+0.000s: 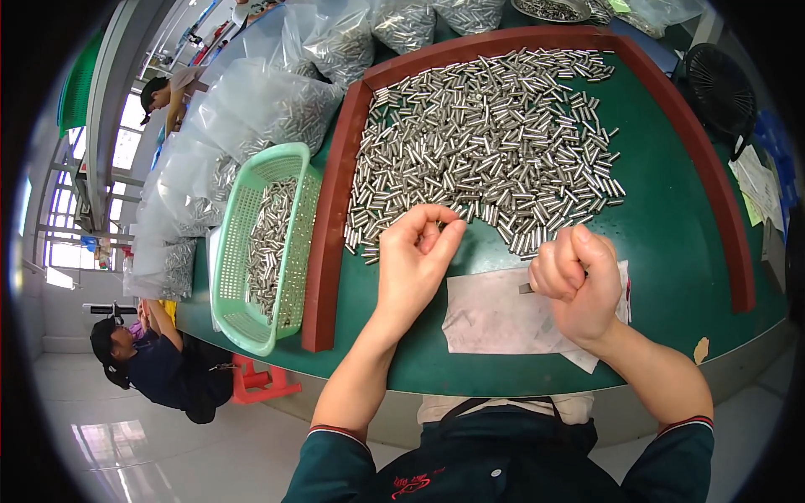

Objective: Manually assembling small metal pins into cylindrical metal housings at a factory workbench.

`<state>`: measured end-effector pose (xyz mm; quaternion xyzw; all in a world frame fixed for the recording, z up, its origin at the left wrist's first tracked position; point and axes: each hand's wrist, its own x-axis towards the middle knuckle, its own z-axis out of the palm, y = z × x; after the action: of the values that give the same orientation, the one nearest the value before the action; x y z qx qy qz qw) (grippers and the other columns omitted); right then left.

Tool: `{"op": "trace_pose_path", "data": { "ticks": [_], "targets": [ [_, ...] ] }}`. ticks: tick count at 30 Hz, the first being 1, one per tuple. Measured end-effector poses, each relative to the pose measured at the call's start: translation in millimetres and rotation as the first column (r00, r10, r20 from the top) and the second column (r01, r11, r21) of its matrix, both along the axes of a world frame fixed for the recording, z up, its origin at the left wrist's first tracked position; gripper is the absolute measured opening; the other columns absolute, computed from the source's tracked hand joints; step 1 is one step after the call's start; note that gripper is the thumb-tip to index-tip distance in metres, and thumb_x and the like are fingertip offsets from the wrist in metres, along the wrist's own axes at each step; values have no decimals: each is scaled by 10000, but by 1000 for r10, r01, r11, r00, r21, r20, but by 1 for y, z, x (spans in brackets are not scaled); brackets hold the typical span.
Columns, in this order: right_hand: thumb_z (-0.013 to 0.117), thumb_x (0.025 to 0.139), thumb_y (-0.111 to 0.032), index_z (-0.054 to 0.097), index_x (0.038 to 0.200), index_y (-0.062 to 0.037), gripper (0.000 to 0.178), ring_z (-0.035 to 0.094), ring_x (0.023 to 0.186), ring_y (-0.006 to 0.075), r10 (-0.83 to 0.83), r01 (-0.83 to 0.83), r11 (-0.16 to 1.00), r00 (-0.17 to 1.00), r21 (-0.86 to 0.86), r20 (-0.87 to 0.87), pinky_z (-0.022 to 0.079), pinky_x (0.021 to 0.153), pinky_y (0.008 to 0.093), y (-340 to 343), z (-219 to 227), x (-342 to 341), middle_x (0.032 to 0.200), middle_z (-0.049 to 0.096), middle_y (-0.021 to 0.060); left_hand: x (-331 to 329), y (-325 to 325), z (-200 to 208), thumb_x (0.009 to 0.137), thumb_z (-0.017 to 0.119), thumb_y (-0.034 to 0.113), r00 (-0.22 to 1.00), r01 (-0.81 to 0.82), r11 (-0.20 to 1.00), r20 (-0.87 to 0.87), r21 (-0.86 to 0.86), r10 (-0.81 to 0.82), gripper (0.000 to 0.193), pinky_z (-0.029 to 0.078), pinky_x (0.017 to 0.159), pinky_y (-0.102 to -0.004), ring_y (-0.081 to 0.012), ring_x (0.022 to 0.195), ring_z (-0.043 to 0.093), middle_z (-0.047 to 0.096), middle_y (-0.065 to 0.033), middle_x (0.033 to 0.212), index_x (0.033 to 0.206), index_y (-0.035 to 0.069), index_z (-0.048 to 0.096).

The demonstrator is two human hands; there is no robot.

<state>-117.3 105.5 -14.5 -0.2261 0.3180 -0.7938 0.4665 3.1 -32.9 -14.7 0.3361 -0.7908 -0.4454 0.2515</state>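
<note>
A broad heap of short, shiny metal pins (478, 142) lies spread on the green tabletop. My left hand (417, 260) is at the heap's near edge, thumb and fingers curled together; whatever lies between the fingertips is hidden. Over a stained white cloth (495, 314), my right hand (579, 281) is closed in a fist. The end of one metal pin (526, 288) pokes out at the little-finger side of that fist. Anything else inside the fist is out of sight.
Dark red rails (340, 210) border the heap. Left of them stands a pale green basket (220, 277) with pins in it. Bulging clear bags (293, 109) of pins line the far left. A black fan (719, 88) and papers (759, 184) sit at right. Two people are at left.
</note>
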Motion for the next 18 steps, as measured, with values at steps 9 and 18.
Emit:
{"op": "trace_pose_path", "data": {
  "ticks": [9,18],
  "targets": [
    [322,867,-219,261,485,-101,405,201,393,73,-12,12,1000,1000,27,7,190,395,231,0,2,1,411,267,-12,-16,-2,-17,660,674,77,985,29,886,163,-463,53,140,293,389,-267,-105,380,315,341,-12,445,739,13,577],
    [319,868,-211,261,491,-99,398,207,391,73,-26,26,999,1000,31,10,189,395,233,0,0,-1,413,267,-14,-16,-1,-16,663,628,42,987,121,792,159,-598,-30,115,339,397,-286,-148,385,409,428,-40,465,774,33,602]
  ]
}}
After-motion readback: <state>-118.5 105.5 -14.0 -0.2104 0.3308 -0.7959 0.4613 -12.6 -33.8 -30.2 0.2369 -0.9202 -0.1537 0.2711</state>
